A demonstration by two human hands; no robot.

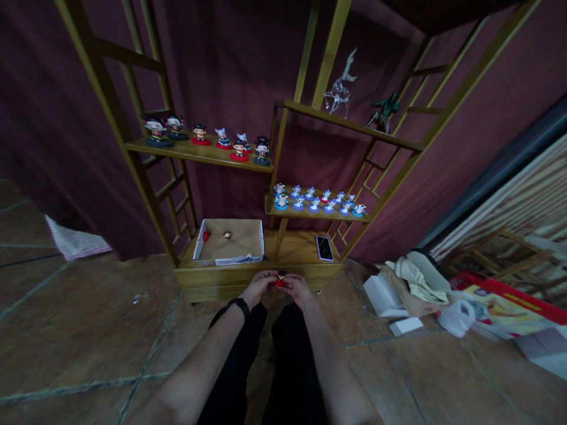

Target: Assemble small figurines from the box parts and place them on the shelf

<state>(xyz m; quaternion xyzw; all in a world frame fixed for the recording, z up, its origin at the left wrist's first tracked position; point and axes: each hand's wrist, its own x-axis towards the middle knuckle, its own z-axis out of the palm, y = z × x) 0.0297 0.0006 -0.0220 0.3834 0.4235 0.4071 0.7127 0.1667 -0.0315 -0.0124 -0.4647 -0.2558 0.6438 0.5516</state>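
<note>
Between my two hands, just in front of the low cabinet, is a small figurine (281, 278) with dark hair and a red base. My left hand (260, 285) grips it from the left side, fingers closed. From the other side my right hand (297, 287) pinches it as well. Beyond my hands an open cardboard box (241, 247) rests on the cabinet top. Inside the box lie a small figurine head (227, 235) and a red piece (206, 235). A phone (324, 248) lies flat to the right of the box.
The wooden shelf unit (199, 154) holds several dark-haired and red-based figurines at upper left. Rows of small blue-and-white figurines (314, 204) stand on the middle shelf. A clear deer ornament (340, 88) and a dark green statuette (386, 111) are higher up. White boxes (384, 295) and bags sit on the tiled floor, right.
</note>
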